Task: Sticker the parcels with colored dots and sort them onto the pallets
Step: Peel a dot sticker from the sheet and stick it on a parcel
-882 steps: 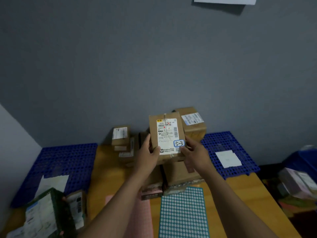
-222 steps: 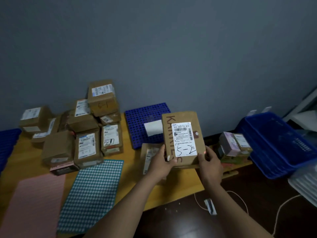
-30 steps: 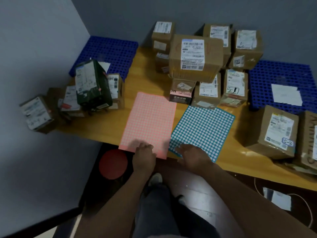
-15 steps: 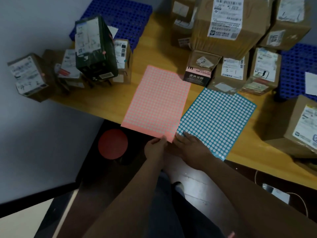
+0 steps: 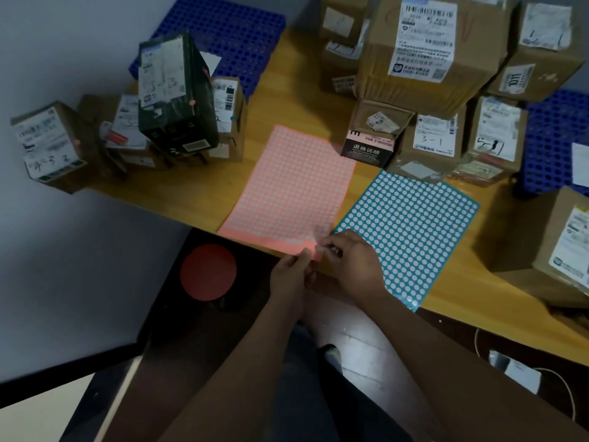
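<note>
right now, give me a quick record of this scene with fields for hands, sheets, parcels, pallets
left hand: left hand pinches the near right corner of the pink sticker sheet
right hand: right hand has curled fingers pinching at the same corner; cannot tell if a dot is off
sheets: teal sticker sheet lies flat on the table, right of the pink one
parcels: brown parcels stacked behind the sheets; dark box upright at the table's left end
pallets: left pallet and right pallet, both blue
</note>
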